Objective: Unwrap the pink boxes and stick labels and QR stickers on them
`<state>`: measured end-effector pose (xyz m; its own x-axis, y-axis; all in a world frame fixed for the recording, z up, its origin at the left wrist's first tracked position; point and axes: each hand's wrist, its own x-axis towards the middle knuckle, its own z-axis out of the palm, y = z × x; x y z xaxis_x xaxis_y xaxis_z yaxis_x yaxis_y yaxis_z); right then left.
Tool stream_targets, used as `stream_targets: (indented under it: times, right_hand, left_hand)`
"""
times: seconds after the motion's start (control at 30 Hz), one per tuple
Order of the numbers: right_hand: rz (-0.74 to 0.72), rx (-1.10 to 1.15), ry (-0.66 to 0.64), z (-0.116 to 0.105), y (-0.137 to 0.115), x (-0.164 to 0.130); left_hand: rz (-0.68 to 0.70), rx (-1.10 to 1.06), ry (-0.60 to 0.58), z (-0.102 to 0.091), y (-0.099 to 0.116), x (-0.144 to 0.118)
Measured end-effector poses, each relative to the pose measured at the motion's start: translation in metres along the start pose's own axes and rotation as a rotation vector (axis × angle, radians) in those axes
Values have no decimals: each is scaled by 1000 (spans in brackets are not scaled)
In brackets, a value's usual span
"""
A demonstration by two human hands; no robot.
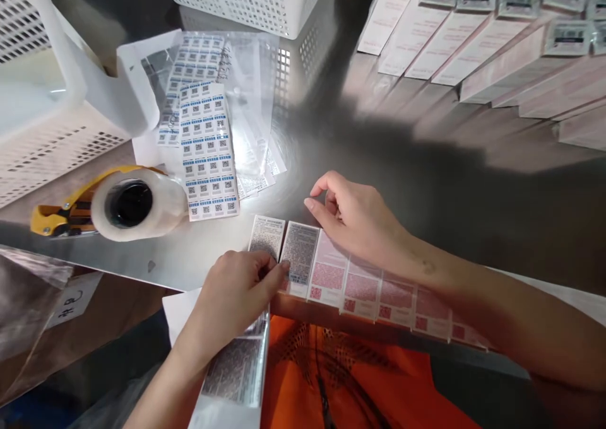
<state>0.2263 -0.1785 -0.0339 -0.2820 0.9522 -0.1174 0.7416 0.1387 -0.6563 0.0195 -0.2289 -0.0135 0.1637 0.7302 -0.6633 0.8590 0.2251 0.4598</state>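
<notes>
White mesh baskets (42,101) fill the upper left of the frame, with a yellow tape dispenser (118,205) below them and label sheets (207,151) just right of it on the steel surface (416,183). At lower centre the left hand (237,293) pinches a label onto a row of pink boxes (360,287); the right hand (360,217) rests half-curled on the row. More boxes (473,44) lie upper right.

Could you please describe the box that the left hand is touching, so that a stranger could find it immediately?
Find the row of small boxes along the near edge of the metal table. The left hand touches the second box from the left. It carries a grey printed label; boxes to its right show pink print.
</notes>
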Motion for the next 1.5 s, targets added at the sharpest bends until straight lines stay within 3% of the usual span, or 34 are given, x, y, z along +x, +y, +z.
stream_targets:
  times: [0.37,0.57,0.7,0.8,0.9,1.0,1.1,1.2,1.27,1.37,1.43,1.5]
  right_hand:
    - [-38,-92,-14,2,-3,-7]
    - [-291,-353,-75,10,-12,-17]
    - [-383,-466,-66,13,-15,-22]
    - [-417,-499,-26,12,-14,-24]
    - [-452,-502,2,13,-16,-26]
    - [-452,-475,12,18,-21,-26]
    - [-355,-432,-20,22,-23,-22]
    - [-334,-314,36,17,-25,-25]
    - [-360,-132,79,10,-28,-37]
    - [-350,131,-6,4,-38,-65]
    - [-307,196,-67,9,-44,-85]
    - [-261,225,-44,19,-47,-98]
  left_hand:
    - [19,59,68,1,2,-3]
    - [44,18,120,5,-1,-6]
    - [69,17,166,7,-1,-9]
    - [50,-61,300,4,-7,-17]
    - [-50,-189,561,-3,-14,-31]
    - [-128,-254,736,-7,-16,-46]
    - [-131,-205,798,-3,-14,-53]
    - [-131,-133,874,5,-12,-51]
    - [-121,-112,919,8,-12,-47]
    - [-95,-142,968,11,-10,-43]
    - [-82,-165,995,11,-9,-42]
    - [-58,-166,1017,11,-9,-41]
